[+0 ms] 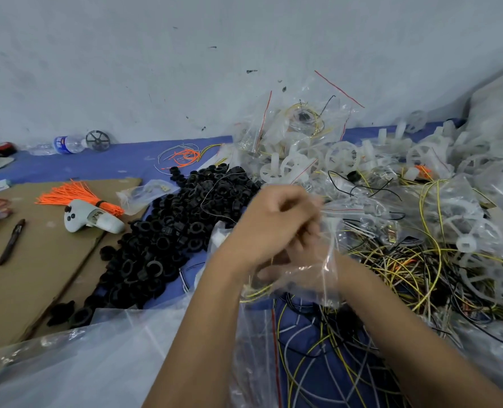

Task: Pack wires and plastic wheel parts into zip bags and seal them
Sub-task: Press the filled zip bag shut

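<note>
**Both hands at a clear zip bag above the wire pile**

You hold a clear zip bag (306, 278) in the middle of the view, just above the blue mat (103, 163). Your left hand (276, 222) lies over the bag's upper part, fingers curled and pinching the plastic near its top edge. Your right hand (282, 270) sits lower, behind the film and partly blurred; its fingers appear bent against the bag, but whether they clamp it cannot be told. Yellow wire shows through the bag's lower left corner.

Directly below and to the right of the bag lies a tangle of wires (391, 278), yellow, black and white, spread over the mat. Beyond it, to the right and behind, is a heap of translucent white wheels (341, 157) mixed with filled bags (303, 122) that carry red seal strips. To the left of your hands, touching the wire tangle's edge, is a mound of black rings (167, 231).

Farther left, a cardboard sheet (32, 260) bears a bundle of orange ties (76, 194), a white controller (92, 220) lying across the bundle's bound end, and a pen (12, 241). A water bottle (66, 145) lies on its side by the wall (185, 54). A large plastic sheet (82, 363) covers the near left foreground.
</note>
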